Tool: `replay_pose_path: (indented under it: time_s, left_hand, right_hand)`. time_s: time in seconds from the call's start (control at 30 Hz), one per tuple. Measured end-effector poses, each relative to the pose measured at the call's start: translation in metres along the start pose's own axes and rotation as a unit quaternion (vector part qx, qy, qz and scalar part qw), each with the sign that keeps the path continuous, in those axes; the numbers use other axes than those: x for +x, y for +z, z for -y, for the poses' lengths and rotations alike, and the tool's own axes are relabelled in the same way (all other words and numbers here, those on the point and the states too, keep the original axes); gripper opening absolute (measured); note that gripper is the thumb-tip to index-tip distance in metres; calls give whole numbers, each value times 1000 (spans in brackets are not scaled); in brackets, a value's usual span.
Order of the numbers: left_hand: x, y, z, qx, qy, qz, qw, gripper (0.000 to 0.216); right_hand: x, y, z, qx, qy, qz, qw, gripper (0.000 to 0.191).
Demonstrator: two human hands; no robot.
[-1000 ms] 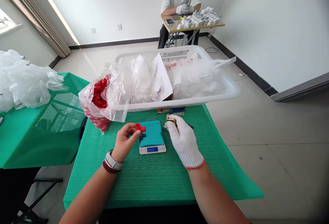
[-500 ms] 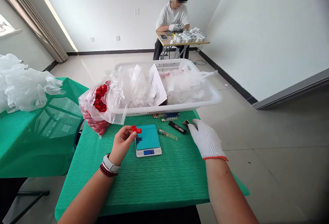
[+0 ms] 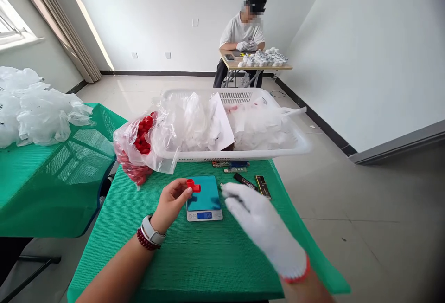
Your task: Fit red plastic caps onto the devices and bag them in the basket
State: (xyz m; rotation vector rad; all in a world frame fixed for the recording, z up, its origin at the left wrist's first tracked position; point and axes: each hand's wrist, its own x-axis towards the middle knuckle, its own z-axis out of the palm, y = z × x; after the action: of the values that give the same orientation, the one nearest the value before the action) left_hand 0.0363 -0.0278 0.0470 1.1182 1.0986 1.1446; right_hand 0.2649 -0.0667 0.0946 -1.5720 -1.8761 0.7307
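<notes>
My bare left hand (image 3: 170, 203) pinches a small red plastic fitting (image 3: 192, 185) just over the left edge of a small digital scale (image 3: 204, 199) with a teal platform. My gloved right hand (image 3: 262, 226) is blurred by motion, fingers stretched toward the scale's right side, with nothing seen in it. Just beyond it on the green mesh table (image 3: 194, 256) lie a black stick-like item (image 3: 245, 181) and a dark flat item (image 3: 263, 186).
A white basket (image 3: 278, 152) full of clear plastic bags sits at the table's far edge. A bag of red fittings (image 3: 139, 147) hangs at its left. Another green table (image 3: 52, 177) with plastic bags stands left. A person works at a far desk (image 3: 255, 66).
My right hand went out to the right, let go of a small item beside the black stick, then swept back toward the scale. The left hand kept the red fitting in place.
</notes>
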Motion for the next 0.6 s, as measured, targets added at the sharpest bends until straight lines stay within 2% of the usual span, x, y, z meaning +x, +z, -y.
replay_pose_path:
  time_s: [0.1,0.2,0.3,0.43,0.53,0.6]
  left_hand:
    - [-1,1,1,-1,-5,15,1000,42]
    - [-1,-1,2,-8,-11,18,1000,42]
    - [-2,-3,5,9,-9,28,1000,38]
    - [-7,-2,12,98,20,76,992,29]
    - [-10,1,14,156,35,87,983,29]
    - [-11,4,13,136,15,103,985,32]
  right_hand:
    - [3,31,21,8,-57,26,998,26]
    - [12,46,27,22,-70,1,997,24]
    - [20,50,22,73,-70,0,995,20]
    - [24,55,10,83,-66,-16,994,9]
    - [24,61,0,70,-140,-49,987,10]
    - [22,66,-7,67,-193,-62,977,10]
